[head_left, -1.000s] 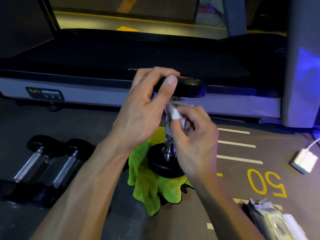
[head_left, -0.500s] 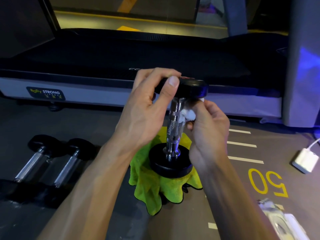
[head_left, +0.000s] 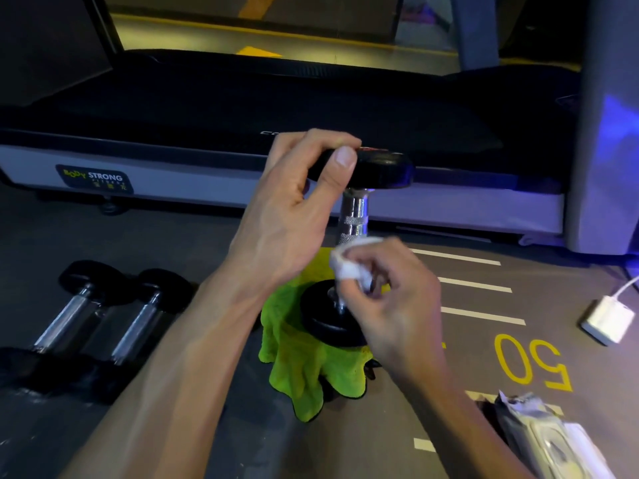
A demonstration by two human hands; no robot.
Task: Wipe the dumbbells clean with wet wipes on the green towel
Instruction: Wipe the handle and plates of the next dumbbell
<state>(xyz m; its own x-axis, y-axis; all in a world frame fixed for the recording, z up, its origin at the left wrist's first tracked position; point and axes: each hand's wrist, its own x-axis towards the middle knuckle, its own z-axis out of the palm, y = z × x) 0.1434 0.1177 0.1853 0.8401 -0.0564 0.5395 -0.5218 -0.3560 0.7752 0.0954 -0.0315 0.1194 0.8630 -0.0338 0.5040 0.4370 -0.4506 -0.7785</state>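
A black dumbbell (head_left: pixel 353 216) with a chrome knurled handle stands upright on the green towel (head_left: pixel 304 371), which lies bunched on the floor. My left hand (head_left: pixel 294 209) grips the dumbbell's upper head by its rim. My right hand (head_left: pixel 390 292) pinches a crumpled white wet wipe (head_left: pixel 349 266) against the lower half of the handle, just above the bottom head. The lower part of the handle is mostly hidden behind my fingers and the wipe.
Two more dumbbells (head_left: pixel 103 316) lie side by side on the floor to the left. A treadmill (head_left: pixel 242 140) runs across the back. A wet-wipe pack (head_left: pixel 546 440) lies at the bottom right, and a white charger (head_left: pixel 608 319) lies at the right.
My right hand slid the wipe down the chrome handle from just under the upper head to the lower half. My left hand keeps its grip on the upper head.
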